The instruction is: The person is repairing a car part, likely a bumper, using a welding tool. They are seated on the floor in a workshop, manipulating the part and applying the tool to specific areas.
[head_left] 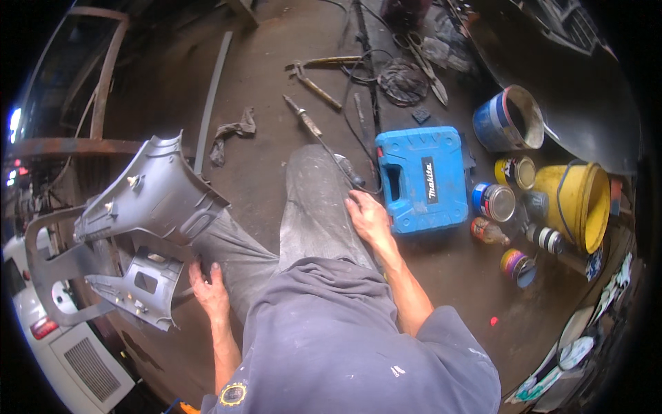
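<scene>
My left hand (210,293), fingers apart and holding nothing, hangs by my trouser leg, beside a smaller grey plastic trim piece (131,290). Above it sits a larger grey plastic panel (152,203) with white clips. My right hand (369,221) has loose, parted fingers near my right knee, just below a black cable (345,172) that runs from a soldering-iron-like tool (303,117); whether a fingertip touches the cable I cannot tell. A blue plastic tool case (420,179) lies just right of this hand.
Pliers (317,86), large shears (427,69) and a dark rag (234,131) lie ahead on the floor. Several cans (507,117), a bottle (486,231) and a yellow bucket (565,200) stand at the right. A metal frame (103,76) is at the upper left.
</scene>
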A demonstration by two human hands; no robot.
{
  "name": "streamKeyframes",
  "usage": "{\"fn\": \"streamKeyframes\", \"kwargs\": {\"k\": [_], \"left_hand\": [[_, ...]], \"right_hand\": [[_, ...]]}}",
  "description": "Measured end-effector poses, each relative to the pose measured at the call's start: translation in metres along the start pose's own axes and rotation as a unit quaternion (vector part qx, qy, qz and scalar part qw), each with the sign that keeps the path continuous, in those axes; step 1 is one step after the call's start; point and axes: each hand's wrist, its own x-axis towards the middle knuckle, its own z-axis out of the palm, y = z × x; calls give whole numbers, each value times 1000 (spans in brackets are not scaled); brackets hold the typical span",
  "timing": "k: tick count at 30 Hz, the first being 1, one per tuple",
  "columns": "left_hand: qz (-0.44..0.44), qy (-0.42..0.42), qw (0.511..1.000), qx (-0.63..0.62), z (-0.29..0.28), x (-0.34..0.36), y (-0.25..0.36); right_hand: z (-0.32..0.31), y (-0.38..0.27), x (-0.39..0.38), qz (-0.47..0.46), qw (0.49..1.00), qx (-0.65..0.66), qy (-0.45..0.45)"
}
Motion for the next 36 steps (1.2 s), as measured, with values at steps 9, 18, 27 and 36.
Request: {"fn": "streamKeyframes", "kwargs": {"k": [9,18,27,36], "left_hand": [[38,60,963,-259,3,-17,49],[78,204,940,-264,-33,65,63],[116,0,887,-447,-35,94,67],[180,-27,848,-498,-25,95,71]], "right_hand": [[13,33,102,-10,973,-230,4],[19,50,158,37,974,-223,23],[5,-226,39,-472,882,0,-3],[32,-285,7,-599,778,-186,19]]}}
